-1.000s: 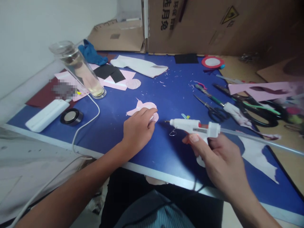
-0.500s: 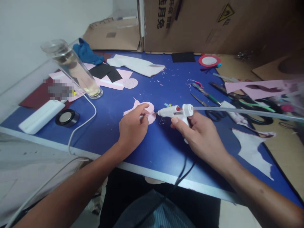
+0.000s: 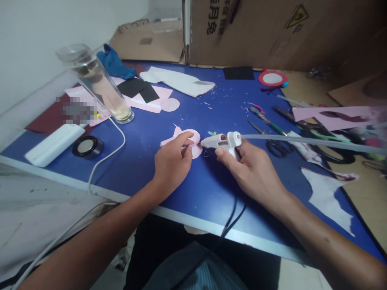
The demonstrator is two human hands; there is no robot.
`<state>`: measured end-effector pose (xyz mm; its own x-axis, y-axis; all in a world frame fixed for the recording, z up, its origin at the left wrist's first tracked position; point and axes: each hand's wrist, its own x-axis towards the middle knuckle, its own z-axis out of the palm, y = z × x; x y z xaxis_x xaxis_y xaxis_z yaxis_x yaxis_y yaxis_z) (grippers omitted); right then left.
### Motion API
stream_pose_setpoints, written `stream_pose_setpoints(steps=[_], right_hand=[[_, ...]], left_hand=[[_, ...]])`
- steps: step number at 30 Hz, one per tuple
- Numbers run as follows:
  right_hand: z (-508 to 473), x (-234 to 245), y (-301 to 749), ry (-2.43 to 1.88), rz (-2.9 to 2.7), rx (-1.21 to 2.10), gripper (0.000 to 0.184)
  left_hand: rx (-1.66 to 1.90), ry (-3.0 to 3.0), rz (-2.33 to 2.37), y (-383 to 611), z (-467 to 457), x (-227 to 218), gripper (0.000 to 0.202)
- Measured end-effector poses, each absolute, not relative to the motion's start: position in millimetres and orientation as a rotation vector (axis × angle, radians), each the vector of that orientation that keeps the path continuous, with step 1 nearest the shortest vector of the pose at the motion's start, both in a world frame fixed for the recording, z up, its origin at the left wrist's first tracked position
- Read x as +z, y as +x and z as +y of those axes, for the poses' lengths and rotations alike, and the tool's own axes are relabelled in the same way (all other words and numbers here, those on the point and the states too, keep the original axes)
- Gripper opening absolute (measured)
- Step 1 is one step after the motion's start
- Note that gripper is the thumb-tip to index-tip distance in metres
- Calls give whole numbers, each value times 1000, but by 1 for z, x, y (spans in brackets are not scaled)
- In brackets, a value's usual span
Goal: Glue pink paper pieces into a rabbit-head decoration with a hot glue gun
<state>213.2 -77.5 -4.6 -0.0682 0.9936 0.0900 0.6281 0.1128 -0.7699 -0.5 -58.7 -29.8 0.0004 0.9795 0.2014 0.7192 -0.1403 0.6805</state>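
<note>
My right hand (image 3: 250,165) is wrapped round a white hot glue gun (image 3: 222,141), with a long clear glue stick (image 3: 287,139) running out of its back to the right. The gun's nozzle points left and meets the edge of a pink paper cutout (image 3: 196,150) with rounded lobes. Thumb and fingers of my left hand (image 3: 172,163) pinch that cutout, hiding part of it. Thin strands hang under the nozzle. Just behind the gun lies a small yellow and light-blue scrap (image 3: 212,133).
A tilted-looking glass bottle (image 3: 102,88), a black tape roll (image 3: 87,147) and a white power bank (image 3: 54,145) with a cable stand left. Scissors (image 3: 276,147), a craft knife (image 3: 266,119) and fabric scraps (image 3: 329,197) lie right. Cardboard (image 3: 242,36) walls the back.
The glue gun has shifted slightly left relative to the table, its nozzle now at the upper part of the cutout's edge. The whole view has moved a little. Both hands keep their holds.
</note>
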Motion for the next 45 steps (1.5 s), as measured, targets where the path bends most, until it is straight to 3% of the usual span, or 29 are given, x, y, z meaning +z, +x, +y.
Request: stream_pose_setpoints(steps=[19, 45], right_hand=[[-80, -2, 213, -1533, -1808, 761, 38], [-88, -2, 219, -1646, -1742, 757, 46]], left_hand=[[924, 1916, 1751, -1, -59, -31, 40], [917, 1932, 1705, -1, -60, -30, 42]])
